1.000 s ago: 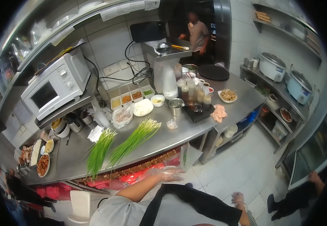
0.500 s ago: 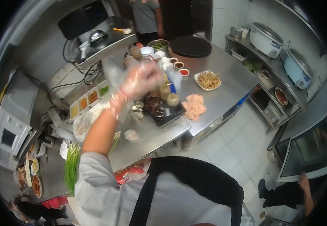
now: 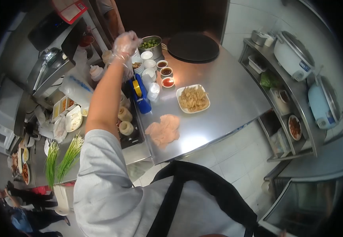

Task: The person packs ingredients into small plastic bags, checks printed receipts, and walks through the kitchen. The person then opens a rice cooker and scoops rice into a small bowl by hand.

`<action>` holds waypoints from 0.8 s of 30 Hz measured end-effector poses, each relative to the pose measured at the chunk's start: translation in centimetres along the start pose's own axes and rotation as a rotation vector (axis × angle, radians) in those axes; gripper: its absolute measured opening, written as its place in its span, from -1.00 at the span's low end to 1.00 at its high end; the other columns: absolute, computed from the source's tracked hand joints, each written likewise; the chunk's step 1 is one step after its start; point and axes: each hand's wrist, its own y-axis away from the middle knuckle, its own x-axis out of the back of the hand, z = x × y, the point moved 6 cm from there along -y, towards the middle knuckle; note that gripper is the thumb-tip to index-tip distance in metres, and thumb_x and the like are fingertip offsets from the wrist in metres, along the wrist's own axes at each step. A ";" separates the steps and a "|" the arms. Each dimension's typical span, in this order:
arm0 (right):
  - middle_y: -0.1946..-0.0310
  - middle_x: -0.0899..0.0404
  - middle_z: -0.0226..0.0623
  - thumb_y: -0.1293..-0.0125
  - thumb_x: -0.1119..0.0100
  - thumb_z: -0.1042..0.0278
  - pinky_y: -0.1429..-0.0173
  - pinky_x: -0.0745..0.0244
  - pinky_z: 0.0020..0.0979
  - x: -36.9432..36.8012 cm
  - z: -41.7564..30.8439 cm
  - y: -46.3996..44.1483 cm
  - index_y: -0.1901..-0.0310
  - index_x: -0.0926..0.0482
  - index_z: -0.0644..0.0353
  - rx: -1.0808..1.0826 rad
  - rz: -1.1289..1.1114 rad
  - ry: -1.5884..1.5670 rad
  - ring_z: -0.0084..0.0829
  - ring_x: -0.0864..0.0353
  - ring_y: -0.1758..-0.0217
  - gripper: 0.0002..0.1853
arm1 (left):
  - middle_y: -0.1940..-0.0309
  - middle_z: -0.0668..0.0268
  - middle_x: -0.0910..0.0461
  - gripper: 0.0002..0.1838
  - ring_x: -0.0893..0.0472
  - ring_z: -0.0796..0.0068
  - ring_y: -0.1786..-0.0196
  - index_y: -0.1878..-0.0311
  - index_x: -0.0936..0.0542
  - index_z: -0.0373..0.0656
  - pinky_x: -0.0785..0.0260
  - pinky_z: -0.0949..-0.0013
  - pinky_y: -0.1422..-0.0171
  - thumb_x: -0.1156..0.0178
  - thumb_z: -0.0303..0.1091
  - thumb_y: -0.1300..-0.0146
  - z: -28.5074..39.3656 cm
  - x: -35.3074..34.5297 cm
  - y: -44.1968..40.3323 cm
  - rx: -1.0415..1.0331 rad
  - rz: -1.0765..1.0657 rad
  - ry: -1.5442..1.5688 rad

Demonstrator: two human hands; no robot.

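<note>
My left hand (image 3: 126,44), in a clear plastic glove, reaches across the counter to the left of a metal pot (image 3: 151,52) of small round green items. Its fingers are curled together; whatever they hold, if anything, I cannot make out. Stacked white cups (image 3: 149,64) stand just right of my wrist. Below them is a blue tape dispenser (image 3: 141,94) with a yellow core. Sauce bottles (image 3: 125,121) sit in a dark tray, partly behind my forearm. My right hand is out of view.
A white dish (image 3: 193,98) of pale fried food, small sauce cups (image 3: 167,81) and a crumpled peach cloth (image 3: 163,131) lie on the steel counter. A black round tray (image 3: 193,47) is at the back. Rice cookers (image 3: 294,55) stand right; another person's arm (image 3: 114,19) shows behind.
My left hand has moved farther out over the counter, toward the pot. The view has shifted, so the dish and cloth appear farther left in the frame.
</note>
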 end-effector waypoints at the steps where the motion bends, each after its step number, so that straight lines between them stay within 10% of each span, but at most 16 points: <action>1: -0.20 -0.34 -0.08 -0.21 0.00 0.41 -0.28 -0.27 -0.31 -4.8 -3.8 -3.2 -0.26 -0.22 0.31 0.000 -0.023 0.029 -0.24 -0.36 -0.23 -0.45 | 0.42 0.08 -0.59 -0.68 -0.60 0.07 0.27 0.45 -0.58 -0.16 -0.42 0.13 0.15 -0.29 -0.06 0.00 -1.4 -2.7 0.2 0.031 -0.036 -0.004; 6: -0.12 -0.39 -0.13 -0.24 0.02 0.37 -0.20 -0.31 -0.30 -18.9 -23.0 -13.4 -0.16 -0.28 0.28 0.081 -0.205 -0.079 -0.26 -0.40 -0.13 -0.55 | 0.18 0.05 -0.62 -0.73 -0.58 0.07 0.01 0.21 -0.62 -0.14 -0.40 0.11 -0.03 -0.14 -0.18 -0.12 -12.8 -14.2 0.0 0.396 -0.242 -0.102; 12: -0.02 -0.44 -0.20 -0.27 0.03 0.32 -0.10 -0.37 -0.29 -19.5 -35.6 -19.5 -0.05 -0.36 0.24 0.096 -0.246 -0.151 -0.29 -0.44 -0.02 -0.67 | 0.10 0.03 -0.60 -0.72 -0.56 0.14 -0.07 0.20 -0.64 -0.14 -0.37 0.18 -0.13 -0.02 -0.22 -0.19 -23.3 -20.9 0.1 0.707 -0.110 -0.080; 17: 0.07 -0.49 -0.26 -0.30 0.05 0.27 -0.01 -0.41 -0.29 -18.6 -34.5 -23.0 0.05 -0.42 0.20 -0.004 -0.255 -0.103 -0.31 -0.48 0.07 -0.74 | 0.30 0.14 -0.63 -0.78 -0.64 0.17 0.19 0.27 -0.64 -0.13 -0.48 0.23 0.16 -0.14 -0.23 -0.10 -25.2 -25.9 -2.6 0.163 -0.545 -0.367; 20: 0.12 -0.52 -0.30 -0.32 0.05 0.25 0.04 -0.44 -0.28 -18.3 -30.8 -24.8 0.11 -0.45 0.18 -0.071 -0.277 -0.060 -0.33 -0.50 0.13 -0.77 | 0.31 0.14 -0.63 -0.79 -0.63 0.20 0.19 0.27 -0.63 -0.13 -0.46 0.23 0.14 -0.16 -0.24 -0.09 -25.5 -26.1 -3.1 0.401 -0.568 -0.243; 24: 0.19 -0.55 -0.34 -0.34 0.06 0.21 0.11 -0.47 -0.28 -17.9 -25.4 -26.3 0.18 -0.50 0.15 -0.045 -0.363 0.026 -0.35 -0.53 0.20 -0.77 | 0.24 0.13 -0.63 -0.78 -0.62 0.24 0.14 0.22 -0.64 -0.10 -0.44 0.25 0.07 -0.13 -0.23 -0.15 -22.1 -21.6 -5.2 0.106 -0.484 -0.419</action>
